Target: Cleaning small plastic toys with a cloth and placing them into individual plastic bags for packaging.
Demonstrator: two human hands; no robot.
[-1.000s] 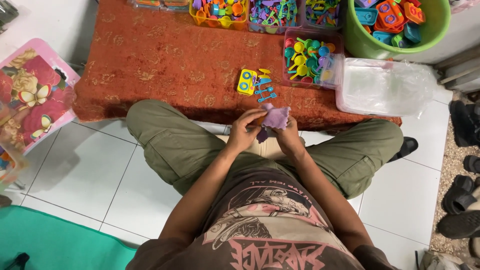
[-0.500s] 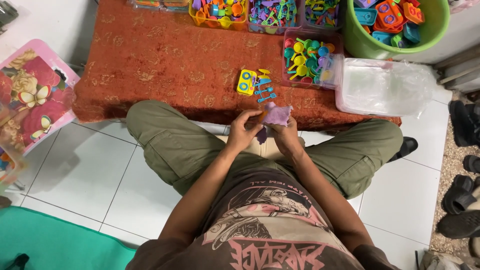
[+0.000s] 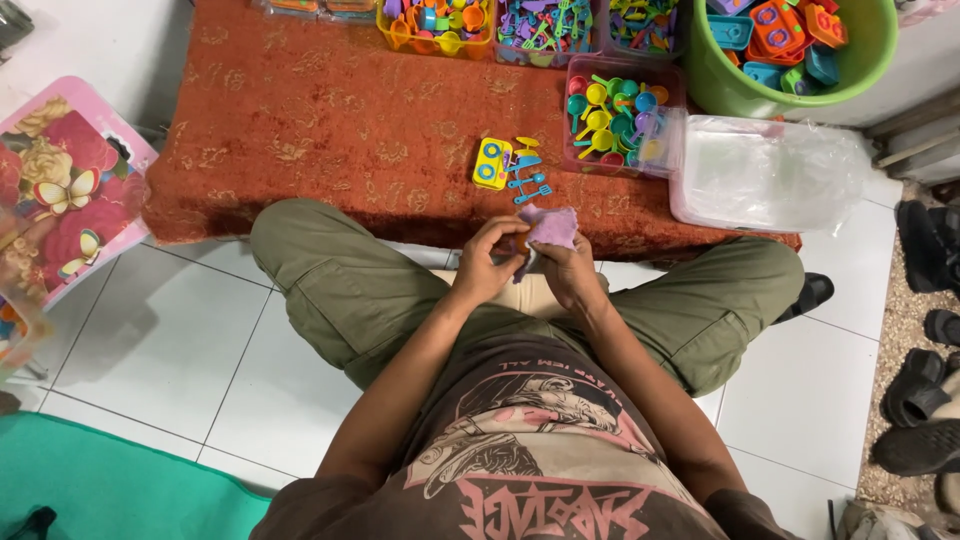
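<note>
Both hands, left hand (image 3: 482,266) and right hand (image 3: 568,272), pinched on a crumpled purple cloth (image 3: 549,228) above the lap. Clear pink tub (image 3: 624,115) holds small coloured plastic toy spoons; round green bucket (image 3: 790,50) holds toy blocks.

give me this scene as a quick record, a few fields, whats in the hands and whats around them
setting: person seated on a white tiled floor, facing a low table with a rust-red cloth
left hand: pinching the purple cloth
right hand: holding the purple cloth, bunched up
nearest things: small yellow toy piece and tiny blue toy utensils on the cloth
boxes: clear pink box of toy spoons; clear plastic tub; green bucket of coloured toy pieces
left side: pink stool with butterflies
</note>
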